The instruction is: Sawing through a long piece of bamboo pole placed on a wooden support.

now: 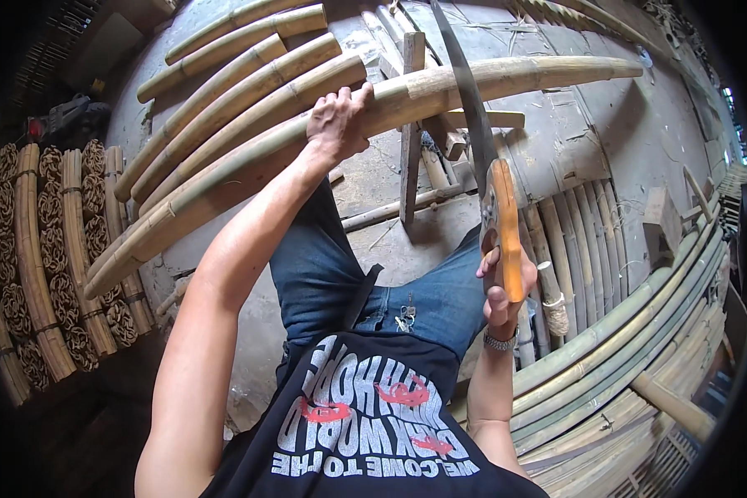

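A long, thick bamboo pole (407,101) slants across the view from the lower left to the upper right, propped on a wooden stand (412,141). My left hand (340,123) lies over the pole left of the stand, its fingers curled around the top. In my right hand (506,282) is the orange wooden handle of a handsaw (471,108). The saw's long dark blade points away from me and crosses the pole to the right of the stand. Whether its teeth touch the bamboo, I cannot tell.
Several cut bamboo lengths (249,108) lie on the floor beyond the pole at left. Bundled bamboo (41,266) stands at far left. Long green poles (614,324) and a row of shorter ones (585,249) lie at right. A wooden block (662,217) sits near them.
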